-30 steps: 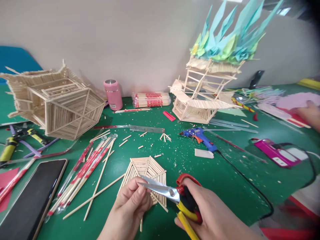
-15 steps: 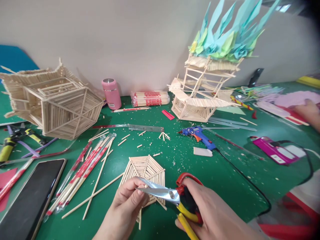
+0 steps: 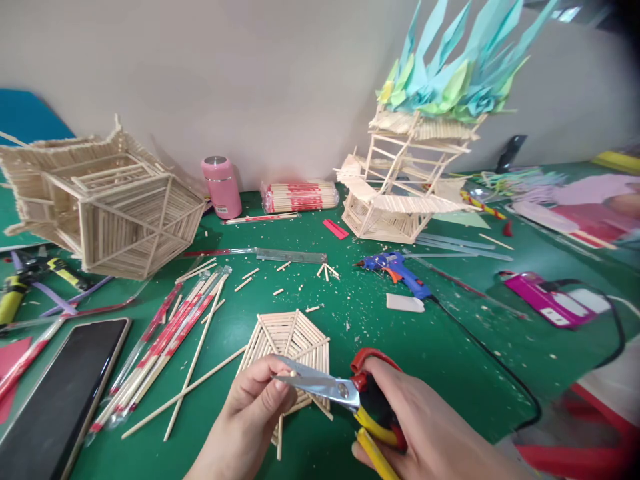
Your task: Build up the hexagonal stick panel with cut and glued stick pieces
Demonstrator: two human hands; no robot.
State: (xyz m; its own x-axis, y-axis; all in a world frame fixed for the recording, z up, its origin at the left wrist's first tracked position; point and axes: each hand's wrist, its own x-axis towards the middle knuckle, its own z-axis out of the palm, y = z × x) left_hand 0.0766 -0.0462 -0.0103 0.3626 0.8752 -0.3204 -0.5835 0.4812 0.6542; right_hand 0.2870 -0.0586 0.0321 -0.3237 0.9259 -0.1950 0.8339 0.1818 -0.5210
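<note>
— Looking at the near edge of the desk (image 3: 450, 347): what is in each hand?

— The right hand (image 3: 425, 433) has its grip closed around the red and yellow handles of a pair of scissors (image 3: 340, 393). The blades point left, nearly together, tips right at the left hand's fingertips.

— And the left hand (image 3: 250, 417)?

— Its fingers are pinched together in front of the blade tips, on a thin wooden stick (image 3: 280, 437) that runs down toward the near edge. The pinch is closed, though the fingers cover the exact contact.

— Where does the stick panel sit relative to all that?

— The hexagonal stick panel (image 3: 287, 340) lies flat on the green desk directly beneath and just beyond both hands — its near corner hidden under the left fingers and the blades.

— What lies around it?

— To the left, loose chopsticks and wrapped chopsticks in red-printed sleeves (image 3: 170, 333), then a dark phone (image 3: 60, 397) at the near left corner. Beyond the panel are short cut stick pieces (image 3: 327, 272) and a clear ruler (image 3: 293, 256). To the right, a blue glue gun (image 3: 400, 272) with its black cord trailing toward the near right.

— Farther back?

— A large stick house frame (image 3: 110, 207) on its side at left, a pink flask (image 3: 221, 187) by the wall, a bundle of packed chopsticks (image 3: 300, 197), and a stick tower (image 3: 400, 193) topped with folded blue-green paper (image 3: 450, 67).
</note>
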